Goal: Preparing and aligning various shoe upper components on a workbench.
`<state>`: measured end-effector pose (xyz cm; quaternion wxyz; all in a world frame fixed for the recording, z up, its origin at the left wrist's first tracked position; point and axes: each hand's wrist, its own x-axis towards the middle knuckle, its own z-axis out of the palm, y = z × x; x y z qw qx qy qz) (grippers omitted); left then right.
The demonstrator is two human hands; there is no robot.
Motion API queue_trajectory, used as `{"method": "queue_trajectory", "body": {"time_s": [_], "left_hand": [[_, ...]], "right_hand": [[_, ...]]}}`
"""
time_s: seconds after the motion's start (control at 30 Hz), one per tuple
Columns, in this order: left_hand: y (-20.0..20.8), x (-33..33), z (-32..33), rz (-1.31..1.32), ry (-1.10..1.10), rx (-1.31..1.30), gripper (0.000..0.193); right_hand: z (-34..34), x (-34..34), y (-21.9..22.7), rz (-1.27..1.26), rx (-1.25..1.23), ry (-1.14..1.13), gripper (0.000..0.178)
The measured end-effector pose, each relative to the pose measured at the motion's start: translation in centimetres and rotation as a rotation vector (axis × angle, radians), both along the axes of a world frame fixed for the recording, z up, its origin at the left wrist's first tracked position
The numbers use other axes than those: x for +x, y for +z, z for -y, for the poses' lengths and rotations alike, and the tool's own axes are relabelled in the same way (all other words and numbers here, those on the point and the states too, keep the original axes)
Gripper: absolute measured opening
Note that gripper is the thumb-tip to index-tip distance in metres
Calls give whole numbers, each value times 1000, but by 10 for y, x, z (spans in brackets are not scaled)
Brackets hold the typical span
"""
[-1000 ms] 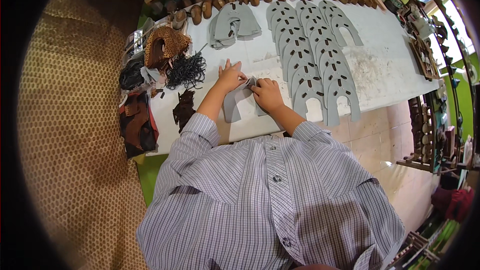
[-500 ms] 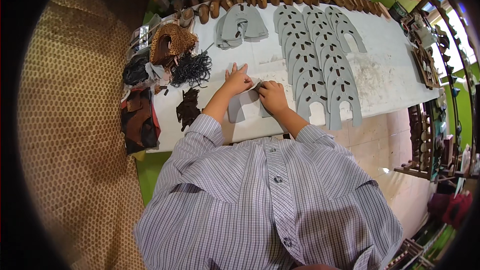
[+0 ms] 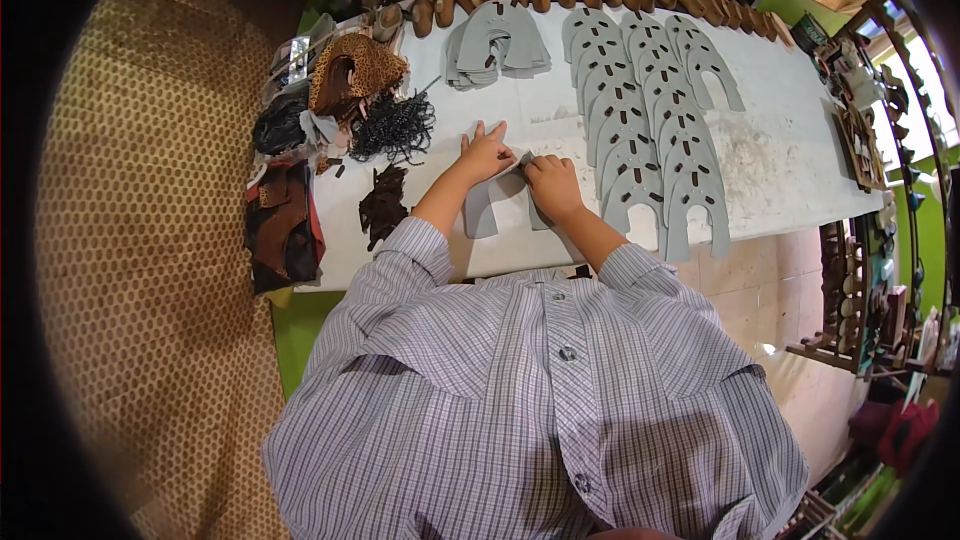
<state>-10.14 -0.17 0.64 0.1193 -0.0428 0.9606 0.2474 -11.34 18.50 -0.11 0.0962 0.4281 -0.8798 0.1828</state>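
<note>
From my head, above and behind my left hand [image 3: 486, 156] and right hand [image 3: 553, 186], a fisheye looks down. It sits near, with my shirt [image 3: 510, 390] behind my grip and the table [image 3: 785, 175] around it.

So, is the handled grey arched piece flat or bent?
Partly bent: the grey arched piece is raised at its top, between left hand and right hand.
</note>
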Motion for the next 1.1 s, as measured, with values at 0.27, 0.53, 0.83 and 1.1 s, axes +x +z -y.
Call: {"method": "queue_trajectory", "body": {"time_s": [0.27,0.53,0.83,1.1], "left_hand": [[4,2,-1,52,2,58,16],[-7,-3,13,32,-23,-9,11],[0,-5,12,45,161,300,55],[3,-1,13,53,24,74,76]], "right_hand": [[-4,-3,-3,52,-99,83,11],[0,-2,-3,26,-262,62,12],[5,0,2,47,-37,22,11],[5,-3,-1,-15,5,18,17]]}}
